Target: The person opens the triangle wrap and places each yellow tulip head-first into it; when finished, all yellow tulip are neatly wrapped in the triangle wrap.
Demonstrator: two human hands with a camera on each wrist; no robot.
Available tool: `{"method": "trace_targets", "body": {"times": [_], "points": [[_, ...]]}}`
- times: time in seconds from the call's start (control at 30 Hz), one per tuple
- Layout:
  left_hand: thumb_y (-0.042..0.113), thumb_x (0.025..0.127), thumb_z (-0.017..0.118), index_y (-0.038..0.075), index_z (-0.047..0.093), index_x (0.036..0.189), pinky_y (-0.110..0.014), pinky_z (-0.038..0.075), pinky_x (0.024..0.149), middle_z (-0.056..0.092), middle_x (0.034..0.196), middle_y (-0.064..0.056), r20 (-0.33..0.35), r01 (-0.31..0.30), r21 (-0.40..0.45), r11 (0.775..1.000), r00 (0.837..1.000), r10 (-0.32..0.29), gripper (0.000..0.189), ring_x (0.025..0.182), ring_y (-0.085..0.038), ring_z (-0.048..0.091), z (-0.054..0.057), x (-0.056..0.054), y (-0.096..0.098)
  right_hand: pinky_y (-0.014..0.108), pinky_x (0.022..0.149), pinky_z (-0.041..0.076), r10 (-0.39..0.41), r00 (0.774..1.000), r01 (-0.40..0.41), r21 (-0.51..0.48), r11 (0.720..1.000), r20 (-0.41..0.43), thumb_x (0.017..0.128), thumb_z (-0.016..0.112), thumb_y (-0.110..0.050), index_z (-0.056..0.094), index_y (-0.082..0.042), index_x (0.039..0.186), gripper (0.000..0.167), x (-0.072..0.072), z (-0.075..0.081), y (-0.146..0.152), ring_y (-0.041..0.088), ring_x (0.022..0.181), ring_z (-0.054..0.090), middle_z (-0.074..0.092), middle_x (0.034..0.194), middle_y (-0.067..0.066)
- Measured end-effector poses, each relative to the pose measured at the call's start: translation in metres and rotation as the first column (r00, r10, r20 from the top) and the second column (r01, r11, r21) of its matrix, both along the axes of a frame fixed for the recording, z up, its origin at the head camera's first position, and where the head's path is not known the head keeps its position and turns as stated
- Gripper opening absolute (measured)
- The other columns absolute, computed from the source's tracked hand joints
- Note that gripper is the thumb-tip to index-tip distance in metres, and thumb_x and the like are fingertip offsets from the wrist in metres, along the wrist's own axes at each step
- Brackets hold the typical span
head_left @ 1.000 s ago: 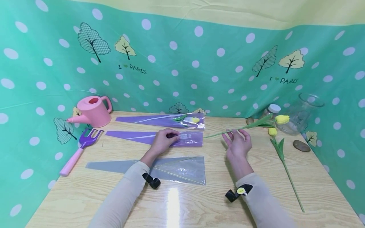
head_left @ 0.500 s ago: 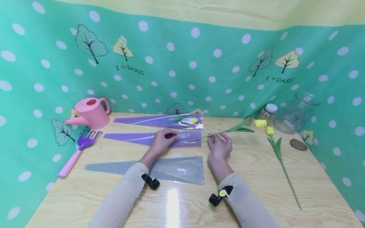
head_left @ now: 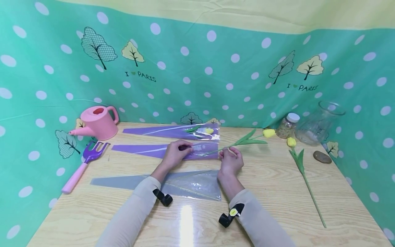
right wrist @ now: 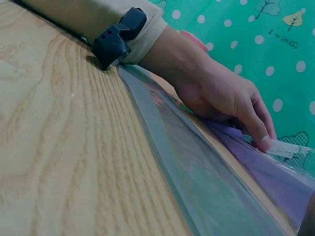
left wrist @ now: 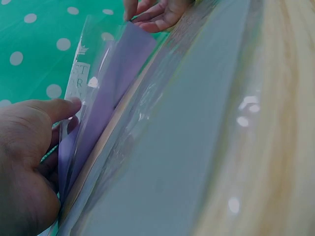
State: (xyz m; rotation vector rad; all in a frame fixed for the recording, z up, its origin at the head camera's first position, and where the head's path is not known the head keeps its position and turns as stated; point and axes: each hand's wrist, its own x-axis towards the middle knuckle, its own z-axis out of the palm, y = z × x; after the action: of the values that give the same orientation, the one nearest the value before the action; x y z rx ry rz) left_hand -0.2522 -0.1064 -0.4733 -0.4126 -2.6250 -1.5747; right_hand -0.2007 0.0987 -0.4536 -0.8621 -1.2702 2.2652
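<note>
My left hand (head_left: 175, 155) pinches the middle purple flower sleeve (head_left: 139, 150), a tapered wrapper with a clear front and white print. In the left wrist view, thumb and fingers hold the lifted film of that sleeve (left wrist: 110, 91). My right hand (head_left: 230, 161) grips the stem of a yellow tulip (head_left: 243, 140) at the sleeve's wide right end. The stem's lower end overlaps the clear film, while leaves and bloom stay outside to the right. In the left wrist view the right hand's fingers (left wrist: 160, 14) are at the sleeve's mouth.
A filled purple sleeve (head_left: 160, 131) lies behind, a grey sleeve (head_left: 191, 185) in front. Another tulip (head_left: 308, 185) and a stone (head_left: 322, 157) lie right. A lidded jar (head_left: 286, 126) and glass vase (head_left: 316, 125) stand back right; a pink watering can (head_left: 100, 121) and fork (head_left: 83, 164) sit left.
My right hand has moved left with the tulip, bringing its stem end from the sleeve's right edge to over the clear film. My left hand has stayed on the sleeve.
</note>
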Motion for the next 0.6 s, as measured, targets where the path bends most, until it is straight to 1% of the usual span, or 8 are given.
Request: {"method": "trace_targets", "body": {"times": [0.13,0.2,0.3,0.47,0.6], "points": [[0.019,0.091,0.08,0.015,0.08,0.108,-0.04,0.056,0.097,0.078,0.111,-0.005,0.0,-0.001,-0.004,1.0,1.0,0.001,0.017,0.108,-0.023,0.07,0.0,0.0,0.0,0.03,0.077,0.064,-0.008,1.0,0.008,0.003,1.0,-0.011,0.092,0.07,0.004,0.064,0.001,0.115,0.024,0.001,-0.002,-0.003,0.018,0.075,0.07,0.068,0.087,0.008],[0.019,0.091,0.08,0.015,0.08,0.108,-0.041,0.057,0.097,0.078,0.111,-0.005,-0.002,0.001,-0.006,1.0,1.0,-0.001,0.017,0.107,-0.023,0.07,0.0,0.0,0.0,0.029,0.077,0.063,-0.012,1.0,0.012,0.009,1.0,-0.016,0.092,0.07,0.005,0.064,0.004,0.118,0.026,0.001,-0.001,-0.004,0.017,0.076,0.069,0.065,0.086,0.004],[0.019,0.091,0.08,0.015,0.08,0.107,-0.041,0.057,0.096,0.078,0.11,-0.005,0.005,0.003,-0.003,1.0,1.0,-0.003,0.017,0.106,-0.023,0.07,0.0,0.0,0.0,0.029,0.079,0.064,-0.017,1.0,0.017,0.024,1.0,-0.012,0.092,0.07,0.003,0.063,0.004,0.12,0.029,0.002,0.0,-0.002,0.017,0.076,0.07,0.063,0.085,0.002],[0.018,0.091,0.08,0.015,0.079,0.108,-0.041,0.056,0.097,0.077,0.111,-0.005,0.019,0.007,-0.004,1.0,1.0,-0.007,0.017,0.107,-0.023,0.069,-0.001,0.0,0.0,0.033,0.081,0.064,-0.043,0.999,0.043,0.027,0.999,-0.021,0.092,0.073,-0.001,0.059,0.002,0.127,0.037,-0.001,0.006,0.014,0.015,0.072,0.069,0.064,0.086,0.002],[0.018,0.091,0.08,0.014,0.079,0.108,-0.042,0.056,0.099,0.077,0.111,-0.006,0.023,0.01,0.005,1.0,1.0,-0.011,0.017,0.109,-0.024,0.069,-0.001,0.0,0.001,0.029,0.075,0.064,-0.09,0.995,0.09,0.008,0.996,-0.04,0.092,0.075,-0.004,0.053,0.0,0.134,0.047,-0.006,0.012,0.035,0.013,0.068,0.067,0.063,0.088,0.003]]}}
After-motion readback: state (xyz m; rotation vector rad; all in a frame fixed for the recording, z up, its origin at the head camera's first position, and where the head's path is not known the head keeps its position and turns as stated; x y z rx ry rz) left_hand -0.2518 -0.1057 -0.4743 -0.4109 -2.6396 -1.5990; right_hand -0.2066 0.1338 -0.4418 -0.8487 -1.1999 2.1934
